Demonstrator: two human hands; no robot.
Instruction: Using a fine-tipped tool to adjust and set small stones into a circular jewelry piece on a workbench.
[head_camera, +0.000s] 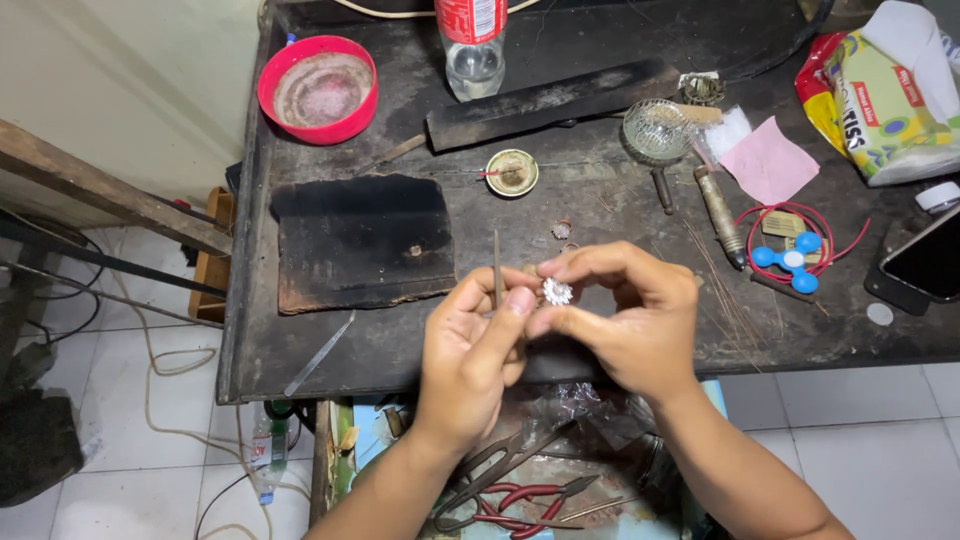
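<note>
Both my hands meet over the front of a dark, worn workbench (600, 190). My right hand (625, 320) pinches a small silvery, flower-shaped metal piece (557, 292) between thumb and forefinger. My left hand (470, 350) touches the same piece with its thumb tip and holds a thin upright metal tool (497, 265) in its fingers. The piece hangs above the bench's front edge.
On the bench lie a charred black block (360, 240), a red bowl (317, 88), a clear bottle (473, 50), a small brass dish (512, 172), a glass dish (656, 128), a blue spinner toy (788, 260), red wire, a phone (925, 258). Red-handled pliers (530, 500) lie below.
</note>
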